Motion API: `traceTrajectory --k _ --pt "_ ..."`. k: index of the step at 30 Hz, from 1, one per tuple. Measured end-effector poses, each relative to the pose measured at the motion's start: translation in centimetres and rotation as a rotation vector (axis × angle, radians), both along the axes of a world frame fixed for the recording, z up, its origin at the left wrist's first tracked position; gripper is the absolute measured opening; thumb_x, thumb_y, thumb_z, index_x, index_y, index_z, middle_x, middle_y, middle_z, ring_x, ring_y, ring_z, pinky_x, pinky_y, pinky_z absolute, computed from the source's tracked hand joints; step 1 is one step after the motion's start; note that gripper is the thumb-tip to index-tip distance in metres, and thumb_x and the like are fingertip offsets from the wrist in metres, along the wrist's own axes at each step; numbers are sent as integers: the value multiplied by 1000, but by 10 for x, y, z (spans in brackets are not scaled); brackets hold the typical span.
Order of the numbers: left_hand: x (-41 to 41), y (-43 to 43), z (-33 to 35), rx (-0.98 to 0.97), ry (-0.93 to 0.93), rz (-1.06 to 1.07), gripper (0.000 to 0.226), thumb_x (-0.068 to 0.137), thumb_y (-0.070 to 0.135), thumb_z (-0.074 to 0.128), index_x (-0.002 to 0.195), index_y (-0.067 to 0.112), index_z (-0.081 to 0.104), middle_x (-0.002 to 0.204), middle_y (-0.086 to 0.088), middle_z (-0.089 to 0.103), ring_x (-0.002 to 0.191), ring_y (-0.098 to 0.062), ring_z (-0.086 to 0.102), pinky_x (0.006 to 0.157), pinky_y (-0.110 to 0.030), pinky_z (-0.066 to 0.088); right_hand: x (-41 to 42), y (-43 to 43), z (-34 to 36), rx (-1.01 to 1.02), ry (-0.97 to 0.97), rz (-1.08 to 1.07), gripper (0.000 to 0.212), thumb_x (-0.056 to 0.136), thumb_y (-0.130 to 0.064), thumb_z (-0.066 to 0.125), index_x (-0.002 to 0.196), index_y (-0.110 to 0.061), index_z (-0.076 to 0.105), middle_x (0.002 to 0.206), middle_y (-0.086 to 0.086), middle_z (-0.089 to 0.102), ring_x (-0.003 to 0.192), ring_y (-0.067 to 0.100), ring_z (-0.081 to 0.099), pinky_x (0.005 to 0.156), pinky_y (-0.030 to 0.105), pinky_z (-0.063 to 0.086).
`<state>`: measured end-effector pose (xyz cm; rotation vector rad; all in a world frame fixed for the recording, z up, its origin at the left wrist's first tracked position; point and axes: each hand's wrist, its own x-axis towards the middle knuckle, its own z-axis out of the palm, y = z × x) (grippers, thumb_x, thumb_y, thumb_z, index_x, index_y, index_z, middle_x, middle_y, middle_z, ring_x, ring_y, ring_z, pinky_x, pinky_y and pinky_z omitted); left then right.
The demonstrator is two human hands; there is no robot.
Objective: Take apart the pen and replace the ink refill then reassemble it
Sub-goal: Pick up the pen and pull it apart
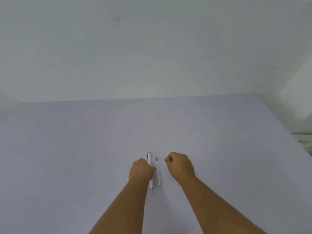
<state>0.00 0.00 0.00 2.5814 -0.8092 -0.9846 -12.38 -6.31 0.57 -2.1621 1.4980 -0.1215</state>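
Note:
A white pen (149, 158) lies on the table, running away from me, its clip end far and its tip near. My left hand (141, 169) rests over its middle with fingers curled around the barrel. Just right of the pen lies a thin white ink refill (158, 173) with a dark far end, parallel to the pen and untouched. My right hand (180, 163) hovers to the right of the refill, fingers curled in with nothing visible in them.
The pale lilac table (84, 149) spreads wide on all sides. A white wall (152, 48) rises behind its far edge. The table's right edge (287, 132) slants down toward something pale at the far right.

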Motion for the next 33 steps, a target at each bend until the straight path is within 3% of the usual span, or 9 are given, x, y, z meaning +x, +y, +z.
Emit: traceTrajectory --k 5,9,14,17,19,23,25,29,33 --pt "3 0 -8 36 1 1 14 81 20 58 70 15 52 70 0 54 68 -21 56 59 -26 44 1 -2 -2 41 -51 -13 29 94 -34 47 101 -14 66 101 6 69 96 25 60 79 36 53" --pt "4 1 -15 -14 1 2 21 81 24 57 63 16 51 64 1 53 55 -14 52 47 -22 36 1 -2 -6 43 -64 -3 28 94 -33 47 101 -14 66 102 6 69 98 24 59 80 35 53" --pt "2 0 -10 -26 5 0 18 81 19 56 65 15 50 62 1 50 54 -14 49 44 -23 36 3 0 -7 58 -85 9 27 94 -33 48 98 -13 66 96 5 69 92 23 60 78 36 53" --pt "2 2 -4 -154 77 41 16 81 22 58 65 19 54 61 5 52 51 -9 48 44 -21 35 7 -1 -3 118 -163 -35 25 93 -32 50 94 -12 65 91 4 68 82 20 61 73 33 52" --pt "2 5 2 -265 144 56 5 81 23 60 76 22 58 69 7 58 56 -5 51 45 -17 37 13 -1 4 194 -255 -95 25 92 -32 51 94 -12 66 89 2 67 77 16 58 70 30 49" --pt "0 8 18 -431 227 16 4 83 22 63 83 25 60 79 5 64 65 -7 59 39 -6 42 25 -4 20 337 -449 -228 32 88 -41 57 94 -11 67 92 2 69 81 16 59 70 26 43" --pt "1 8 28 -449 240 -3 5 85 24 63 89 26 62 83 3 67 71 -11 63 48 -9 49 28 -6 27 354 -503 -260 29 87 -39 59 91 -11 67 88 1 68 80 17 59 72 28 45" --pt "2 5 45 -417 238 -82 16 89 26 59 98 16 68 92 -5 72 88 -22 68 82 -32 57 32 -9 43 413 -573 -278 20 84 -36 64 75 -18 63 71 -3 63 66 12 57 66 29 49" --pt "5 3 61 -398 307 -100 19 92 28 55 96 14 67 91 -7 71 86 -21 67 88 -37 55 37 -13 56 493 -653 -318 23 86 -29 63 76 -9 66 70 4 62 64 18 56 77 40 55"
